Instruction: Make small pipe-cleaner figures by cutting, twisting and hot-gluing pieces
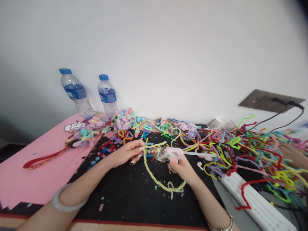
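Observation:
My left hand (133,151) is closed in a pinch on a pale yellow pipe cleaner (152,175). The pipe cleaner hangs in a wide loop over the black mat (115,195), and its short end runs to the right. My right hand (178,166) grips a pink hot glue gun (175,153), thumb on its near side. Multicoloured fuzz coats the gun's front end, which points left at my left fingers. From its back a whitish glue stick (199,154) sticks out to the right. My left fingertips partly hide the pipe cleaner.
Finished pipe cleaner pieces (125,122) lie along the wall, with two water bottles (107,94) behind. Tangled pipe cleaners (260,154), a white power strip (257,202) and an earbud (200,165) lie right. Another person's hand (293,154) shows at the right edge. Pink sheets (48,157) lie left.

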A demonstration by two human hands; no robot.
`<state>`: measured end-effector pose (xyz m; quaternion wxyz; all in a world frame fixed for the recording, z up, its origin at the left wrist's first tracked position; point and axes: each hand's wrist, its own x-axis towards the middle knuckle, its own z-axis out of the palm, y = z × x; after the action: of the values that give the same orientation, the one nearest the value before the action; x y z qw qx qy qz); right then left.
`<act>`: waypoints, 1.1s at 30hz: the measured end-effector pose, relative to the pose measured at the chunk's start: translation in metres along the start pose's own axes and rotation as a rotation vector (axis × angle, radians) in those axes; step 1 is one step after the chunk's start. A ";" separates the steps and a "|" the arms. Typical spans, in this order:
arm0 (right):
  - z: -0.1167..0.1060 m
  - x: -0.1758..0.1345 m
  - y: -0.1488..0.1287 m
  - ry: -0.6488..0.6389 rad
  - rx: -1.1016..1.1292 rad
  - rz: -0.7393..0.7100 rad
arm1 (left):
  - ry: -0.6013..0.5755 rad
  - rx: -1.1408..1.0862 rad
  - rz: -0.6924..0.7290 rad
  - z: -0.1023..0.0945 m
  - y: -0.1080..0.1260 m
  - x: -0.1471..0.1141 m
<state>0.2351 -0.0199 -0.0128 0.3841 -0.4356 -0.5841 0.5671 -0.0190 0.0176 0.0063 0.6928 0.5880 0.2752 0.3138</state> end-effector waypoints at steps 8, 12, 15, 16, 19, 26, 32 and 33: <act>-0.001 0.000 -0.001 -0.058 -0.030 -0.017 | -0.002 -0.002 -0.009 0.000 -0.002 0.000; -0.001 -0.001 -0.001 -0.063 -0.017 -0.007 | 0.007 -0.019 -0.001 -0.001 -0.001 0.000; 0.000 -0.002 -0.002 -0.058 0.002 0.005 | 0.012 -0.033 0.001 -0.001 0.000 0.000; 0.000 -0.002 -0.002 -0.055 0.013 0.010 | 0.013 -0.035 -0.001 -0.002 0.000 0.000; 0.000 -0.002 -0.003 -0.047 0.032 0.029 | 0.014 -0.044 0.001 -0.003 0.000 0.000; 0.001 -0.003 -0.006 -0.045 0.020 0.029 | 0.012 -0.045 0.007 -0.003 0.000 0.000; 0.000 -0.001 -0.002 -0.067 -0.033 -0.019 | -0.003 -0.011 -0.002 0.000 -0.001 0.000; -0.001 -0.001 -0.001 -0.062 -0.042 -0.024 | -0.007 -0.009 -0.007 0.000 -0.001 0.000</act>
<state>0.2360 -0.0205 -0.0118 0.3635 -0.4186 -0.6126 0.5633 -0.0190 0.0171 0.0049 0.6974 0.5850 0.2735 0.3108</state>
